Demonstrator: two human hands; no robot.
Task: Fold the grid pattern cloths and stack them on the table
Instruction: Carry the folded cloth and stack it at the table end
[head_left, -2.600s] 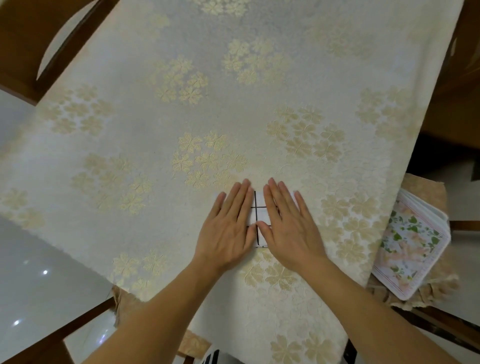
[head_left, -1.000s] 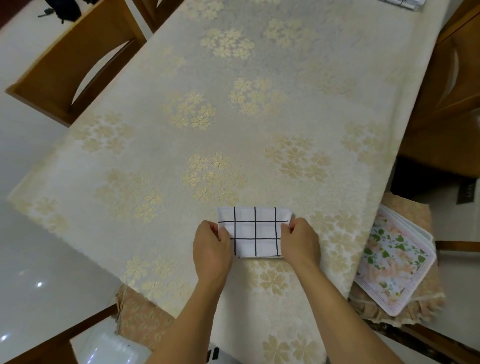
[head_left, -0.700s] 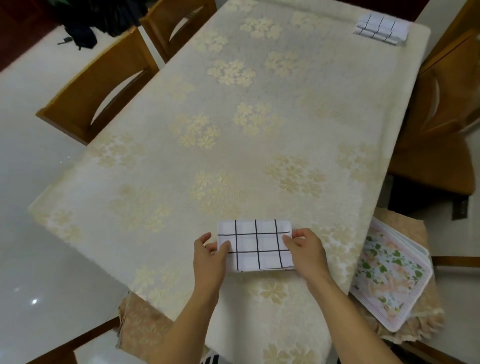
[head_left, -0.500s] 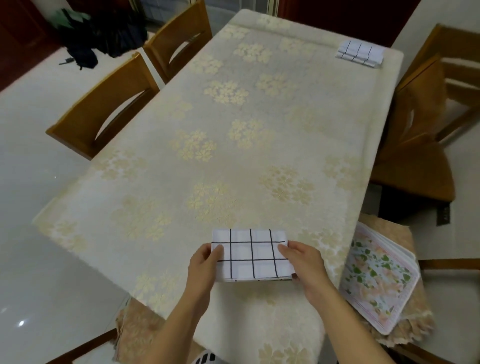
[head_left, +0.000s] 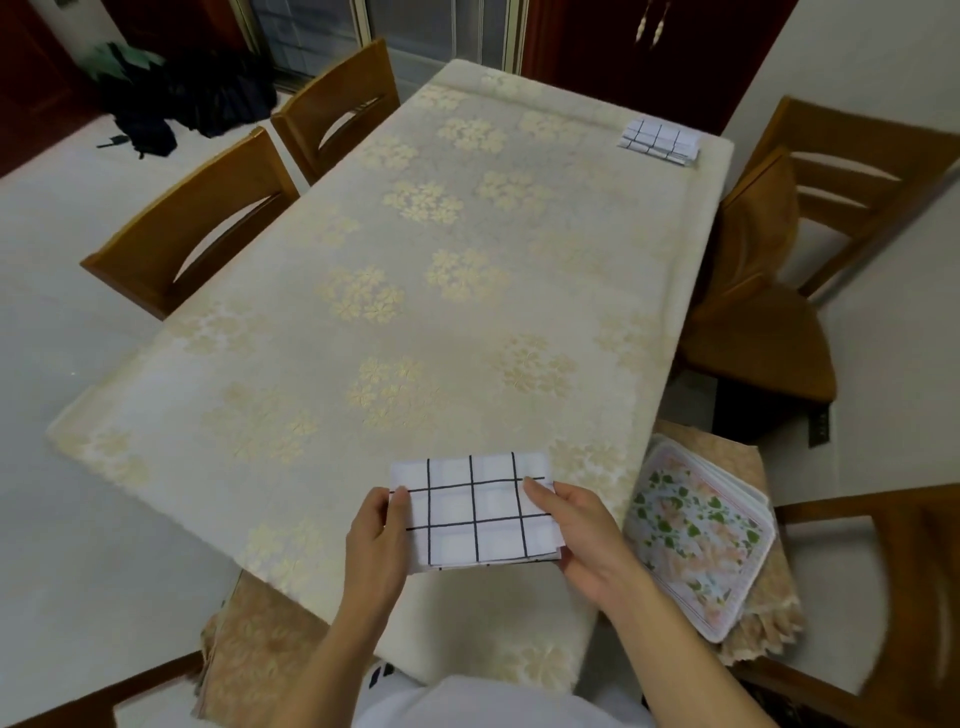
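Note:
A folded white cloth with black grid lines (head_left: 475, 512) is held just above the near edge of the table (head_left: 467, 291). My left hand (head_left: 376, 540) grips its left edge, thumb on top. My right hand (head_left: 576, 535) grips its right edge the same way. A stack of folded grid cloths (head_left: 658, 141) lies at the table's far right corner, far from both hands.
The table wears a cream cloth with gold flower clusters. Wooden chairs stand on the left (head_left: 192, 228) and on the right (head_left: 779, 249). A stack of floral mats (head_left: 696, 535) rests on a cushioned chair at the near right.
Both hands went from pressing the folded cloth flat to gripping its two side edges and lifting it off the table toward me. The view tilted up, bringing the far stack into sight.

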